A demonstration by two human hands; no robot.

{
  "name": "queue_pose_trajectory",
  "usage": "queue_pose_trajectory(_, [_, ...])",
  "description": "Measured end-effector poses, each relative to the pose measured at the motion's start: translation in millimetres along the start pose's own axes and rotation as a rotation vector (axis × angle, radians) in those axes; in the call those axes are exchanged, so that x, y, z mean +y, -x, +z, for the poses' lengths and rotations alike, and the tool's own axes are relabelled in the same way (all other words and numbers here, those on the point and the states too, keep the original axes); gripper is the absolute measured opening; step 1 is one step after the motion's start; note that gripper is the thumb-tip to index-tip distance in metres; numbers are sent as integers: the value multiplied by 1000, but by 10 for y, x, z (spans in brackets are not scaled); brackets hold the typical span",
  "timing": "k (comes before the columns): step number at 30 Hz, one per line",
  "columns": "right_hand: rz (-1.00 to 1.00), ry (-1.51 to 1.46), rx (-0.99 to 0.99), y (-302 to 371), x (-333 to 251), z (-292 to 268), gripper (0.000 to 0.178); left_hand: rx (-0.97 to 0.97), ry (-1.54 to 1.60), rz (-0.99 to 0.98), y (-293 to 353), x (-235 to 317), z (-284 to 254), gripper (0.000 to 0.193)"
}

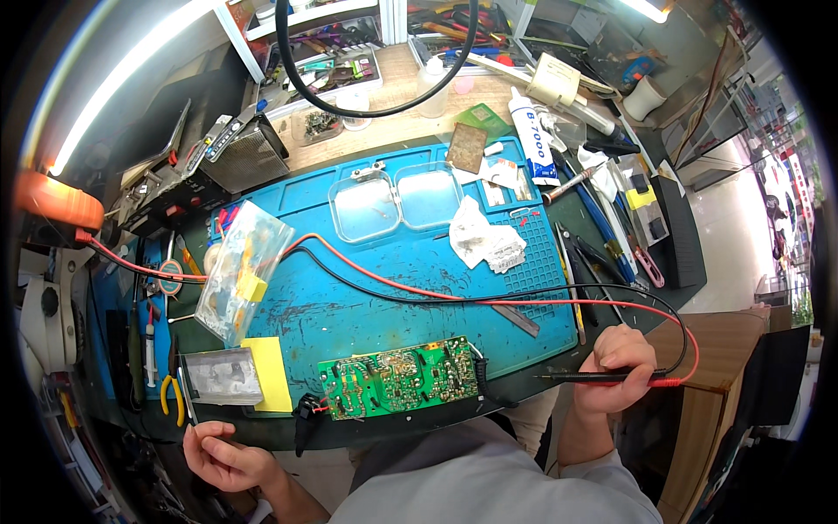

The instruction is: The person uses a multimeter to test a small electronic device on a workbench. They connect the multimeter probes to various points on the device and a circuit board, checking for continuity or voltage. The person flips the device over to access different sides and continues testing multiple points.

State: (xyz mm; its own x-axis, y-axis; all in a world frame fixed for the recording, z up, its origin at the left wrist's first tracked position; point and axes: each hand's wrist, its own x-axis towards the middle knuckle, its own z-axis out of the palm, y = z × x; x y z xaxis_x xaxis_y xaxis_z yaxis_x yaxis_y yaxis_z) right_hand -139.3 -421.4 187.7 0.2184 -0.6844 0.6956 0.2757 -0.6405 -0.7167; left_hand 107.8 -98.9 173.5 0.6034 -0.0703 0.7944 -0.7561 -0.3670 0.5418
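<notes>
My right hand [616,368] is closed around a pair of multimeter probes, one black [585,377] and one red [669,382], held together to the right of the board. A green circuit board [410,380] lies solder side up along the mat's near edge, with black leads at both ends. At the lower left, my left hand [225,458] pinches a thin silver tool [188,400] that looks like tweezers. Close to it are yellow-handled pliers [166,397], a grey rectangular plate [223,376] and a yellow paper pad [273,375].
Red and black test leads [410,290] cross the blue mat [349,323] from the orange meter [61,203]. A plastic bag [240,279], a clear open case [365,210] and crumpled tissue [476,236] lie there. A glue tube [532,140] and several hand tools line the right side.
</notes>
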Motion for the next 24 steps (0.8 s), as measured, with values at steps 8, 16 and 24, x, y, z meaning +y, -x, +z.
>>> queue_pose_trajectory(8, [7,53,30,-6,-15,4,46,11,-11,9,0,8,12,32])
queue_pose_trajectory(16, [36,91,-4,-24,-30,-12,49,36,19,-21,19,13,35,31])
queue_pose_trajectory(24, [27,133,-78,-73,-77,3,36,-432,31,287,-192,166,37,41])
